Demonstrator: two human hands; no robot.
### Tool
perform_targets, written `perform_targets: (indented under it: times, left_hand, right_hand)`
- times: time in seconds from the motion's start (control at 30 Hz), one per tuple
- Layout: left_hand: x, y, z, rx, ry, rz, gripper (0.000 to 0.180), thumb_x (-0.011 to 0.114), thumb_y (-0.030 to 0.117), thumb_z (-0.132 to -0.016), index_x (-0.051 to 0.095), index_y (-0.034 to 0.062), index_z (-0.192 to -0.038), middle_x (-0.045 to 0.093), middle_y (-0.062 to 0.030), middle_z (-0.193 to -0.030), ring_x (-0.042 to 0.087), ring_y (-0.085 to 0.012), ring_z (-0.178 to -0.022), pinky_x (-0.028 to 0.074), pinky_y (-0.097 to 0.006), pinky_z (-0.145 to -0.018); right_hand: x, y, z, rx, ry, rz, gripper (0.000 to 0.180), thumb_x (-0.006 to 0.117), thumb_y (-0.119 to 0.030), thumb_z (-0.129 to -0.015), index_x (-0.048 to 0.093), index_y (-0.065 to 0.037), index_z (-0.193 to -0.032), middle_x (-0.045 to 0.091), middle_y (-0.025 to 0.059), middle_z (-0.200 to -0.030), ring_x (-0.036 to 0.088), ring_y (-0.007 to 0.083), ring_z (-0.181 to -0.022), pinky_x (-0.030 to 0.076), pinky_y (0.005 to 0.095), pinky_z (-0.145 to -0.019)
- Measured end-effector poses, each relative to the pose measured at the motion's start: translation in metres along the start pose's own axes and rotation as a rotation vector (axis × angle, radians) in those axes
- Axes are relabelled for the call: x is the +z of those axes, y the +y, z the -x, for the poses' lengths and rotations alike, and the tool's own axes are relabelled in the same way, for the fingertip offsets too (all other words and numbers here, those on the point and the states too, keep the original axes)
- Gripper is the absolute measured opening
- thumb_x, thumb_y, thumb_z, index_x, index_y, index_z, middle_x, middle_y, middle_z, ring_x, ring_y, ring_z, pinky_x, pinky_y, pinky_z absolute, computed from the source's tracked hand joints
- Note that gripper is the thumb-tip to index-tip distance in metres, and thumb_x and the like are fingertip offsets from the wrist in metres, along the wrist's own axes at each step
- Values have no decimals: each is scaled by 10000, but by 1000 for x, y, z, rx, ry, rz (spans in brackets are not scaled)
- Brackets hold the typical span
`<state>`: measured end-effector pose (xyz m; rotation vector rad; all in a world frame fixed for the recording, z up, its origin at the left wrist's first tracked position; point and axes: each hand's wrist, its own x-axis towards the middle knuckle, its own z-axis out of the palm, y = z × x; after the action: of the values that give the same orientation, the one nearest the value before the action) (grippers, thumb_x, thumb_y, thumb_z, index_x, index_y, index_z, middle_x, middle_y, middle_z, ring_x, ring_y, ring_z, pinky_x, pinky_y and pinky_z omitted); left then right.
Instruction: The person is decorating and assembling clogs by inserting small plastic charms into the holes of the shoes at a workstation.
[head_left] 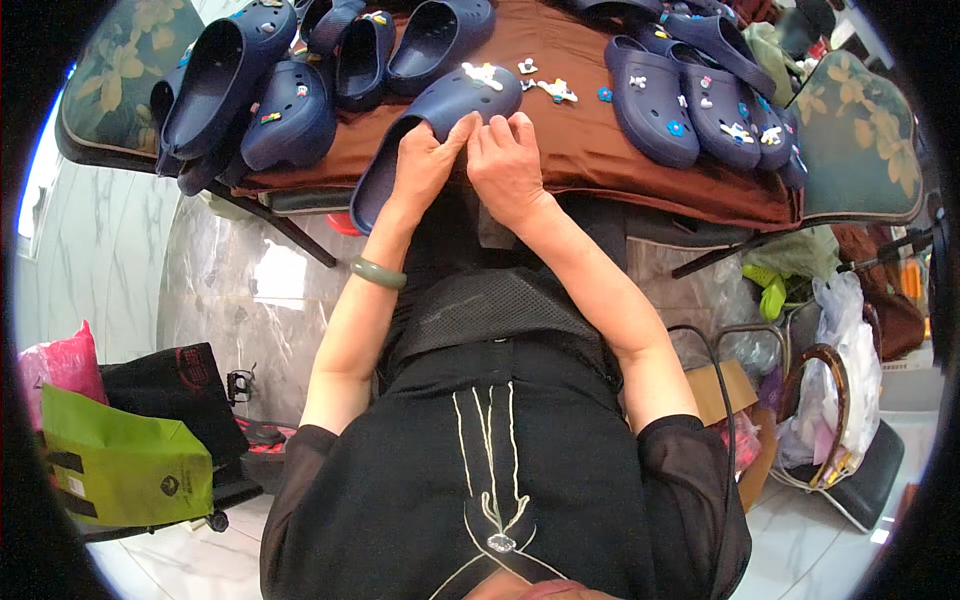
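A heap of navy clogs [240, 90] lies at the left end of a low table under a brown cloth [590, 150]. Just right of the heap, a person's left hand [425, 165], a green bangle [378, 273] on its wrist, closes its fingers on the side of a navy foam clog [440, 110]. The clog is tilted, heel hanging over the table's near edge, its rounded, perforated toe resting on the cloth with a white charm [484, 74] fixed on top. The right hand [507, 165] grips the same clog beside the left, fingertips pressed to its upper. Loose charms [555, 92] lie just beyond. More charm-studded clogs [690, 100] sit at the right.
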<state>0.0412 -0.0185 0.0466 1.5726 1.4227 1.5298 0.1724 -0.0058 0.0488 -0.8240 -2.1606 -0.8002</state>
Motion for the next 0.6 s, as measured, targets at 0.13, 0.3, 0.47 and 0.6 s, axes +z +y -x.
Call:
perform_targets:
  times: [0.13,0.3,0.47,0.6]
  left_hand:
    - [-1,-13,-2,65,33,-2,276,615,230,-891,635,-32,-974,672,-51,-866,573,-81,-749,468,-257,-655]
    - [-1,-17,-6,97,53,-207,278,563,250,-909,624,-15,-970,670,-130,-833,620,-162,-736,474,-311,-658]
    - [4,-21,-8,71,108,-302,308,545,277,-910,622,-20,-929,653,-177,-807,622,-208,-707,471,-331,-646]
    - [3,-13,-2,-46,91,-261,325,552,282,-905,623,-35,-911,647,-193,-789,622,-200,-698,471,-329,-638]
  right_hand:
    - [9,-1,-2,4,-43,-19,356,568,-130,-716,626,45,-1020,607,83,-803,530,215,-834,382,394,-838]
    - [10,6,-1,158,0,-352,382,564,-104,-703,616,47,-1051,627,95,-752,570,220,-773,424,374,-741]
    - [8,8,-5,189,-331,-395,448,559,-117,-723,544,76,-1127,604,132,-639,622,270,-567,488,395,-510]
    - [5,-6,0,136,-376,-264,563,545,-108,-703,473,140,-1203,644,136,-666,636,237,-567,505,350,-524]
